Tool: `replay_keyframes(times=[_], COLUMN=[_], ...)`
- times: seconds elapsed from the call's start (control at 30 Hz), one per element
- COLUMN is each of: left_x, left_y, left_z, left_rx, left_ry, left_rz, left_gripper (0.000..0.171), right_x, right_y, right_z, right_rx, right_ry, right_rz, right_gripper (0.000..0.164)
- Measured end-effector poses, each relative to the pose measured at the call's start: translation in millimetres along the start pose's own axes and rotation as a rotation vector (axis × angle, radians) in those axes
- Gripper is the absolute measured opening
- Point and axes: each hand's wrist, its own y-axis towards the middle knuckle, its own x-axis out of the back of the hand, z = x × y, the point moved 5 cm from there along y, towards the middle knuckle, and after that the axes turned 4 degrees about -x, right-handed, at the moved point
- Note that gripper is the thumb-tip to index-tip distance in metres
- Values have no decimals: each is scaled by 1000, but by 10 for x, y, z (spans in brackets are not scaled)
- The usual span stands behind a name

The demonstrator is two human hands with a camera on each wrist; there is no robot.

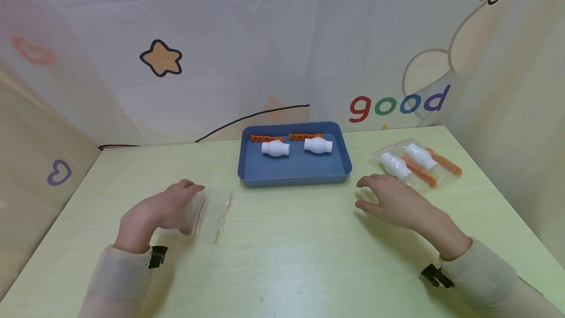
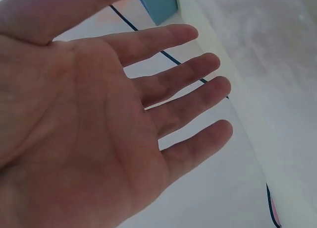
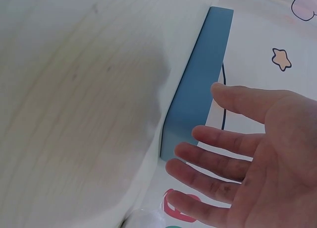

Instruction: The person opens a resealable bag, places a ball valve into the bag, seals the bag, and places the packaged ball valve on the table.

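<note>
Hovers, fingers (image 2: 192,105) released, left hand (image 1: 169,208) by clear bags (image 1: 212,220), right hand (image 1: 395,199) near tray (image 1: 295,172) and packets (image 1: 398,147), both containing white fittings (image 1: 275,148) and orange strips (image 1: 266,139).

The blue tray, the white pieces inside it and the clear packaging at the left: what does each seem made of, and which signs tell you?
Blue tray: probably moulded plastic, satin; even colour, rounded corners. White pieces: likely rigid plastic, smooth; their ridged ends look moulded. Clear packaging: apparently thin plastic film; the table shows through.
</note>
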Motion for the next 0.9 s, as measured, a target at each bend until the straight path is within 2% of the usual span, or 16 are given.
replay_keyframes(times=[0.1,0.33,0.63,0.9], left_x=[-27,-114,-112,-92], left_y=[-6,8,47,42], left_z=[40,122,136,115], left_rx=[17,67,40,36], left_ry=[15,46,102,48], left_rz=[-1,22,-29,-53], left_gripper=[98,103,101,97], right_x=[1,-4,-10,-8], right_y=[5,14,19,27], right_z=[6,15,16,27], right_rx=[8,5,14,4], right_ry=[3,6,4,17], right_rz=[-2,4,-6,17], right_gripper=[37,37,36,37])
